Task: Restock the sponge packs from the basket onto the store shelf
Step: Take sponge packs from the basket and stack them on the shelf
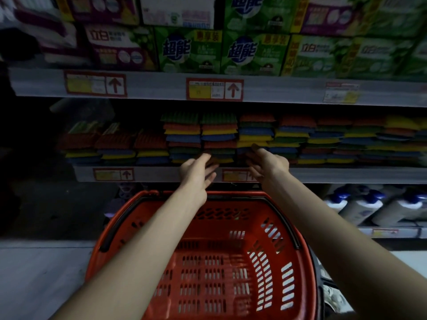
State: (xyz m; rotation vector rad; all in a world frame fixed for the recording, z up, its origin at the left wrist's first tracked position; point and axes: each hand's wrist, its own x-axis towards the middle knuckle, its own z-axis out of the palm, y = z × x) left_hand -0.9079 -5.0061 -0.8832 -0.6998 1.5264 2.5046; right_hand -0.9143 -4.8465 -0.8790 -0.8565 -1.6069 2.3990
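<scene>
the basket (219,269) shows no packs inside, so we judge the restock nearly done; the sponge packs (219,137) sit stacked on the shelf (346,175), our left grip (198,169) and right grip (265,162) released, fingers resting against the front stacks

Single head view, forward and down, close to shelf (323,175) front.

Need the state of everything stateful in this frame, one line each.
Basket: no packs visible inside.
Sponge packs: stacked in rows on the shelf.
Left hand: fingers straight, reaching to the front of the stacks.
Right hand: at the stacks, grip unclear.
</scene>
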